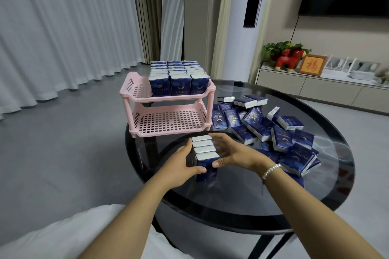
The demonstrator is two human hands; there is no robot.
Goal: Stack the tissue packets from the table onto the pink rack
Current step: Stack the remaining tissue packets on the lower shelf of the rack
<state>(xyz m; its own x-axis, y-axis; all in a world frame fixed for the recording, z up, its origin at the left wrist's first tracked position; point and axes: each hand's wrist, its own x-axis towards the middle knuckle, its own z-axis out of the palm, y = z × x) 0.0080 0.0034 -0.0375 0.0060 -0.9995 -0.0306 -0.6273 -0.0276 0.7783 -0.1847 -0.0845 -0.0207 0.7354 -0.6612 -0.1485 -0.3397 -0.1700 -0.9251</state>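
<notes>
A: Four dark blue tissue packets with white top edges (203, 150) stand upright in a tight row on the round dark glass table (242, 191), pressed together between both hands

B: How do the fingers lie?

A: The left hand (181, 164) curls round the row's left side, thumb across the front of the nearest packet. The right hand (231, 151), with a white bead bracelet (271, 170) at the wrist, curls round the right side, its thumb also on the front packet. Both grip the row

B: And the rack?

A: The pink plastic two-tier rack with perforated shelves (168, 120) stands on the table's far left edge, just beyond the held row. Its upper shelf holds upright blue packets (179, 78) in three columns, filling the right and middle parts; a strip of shelf at the left end shows bare. The lower shelf shows only its grid floor

B: The rest of the packets?

A: A loose heap of the same blue packets (269, 130) lies on the table to the right of the rack, some flat, some tilted, overlapping one another
</notes>
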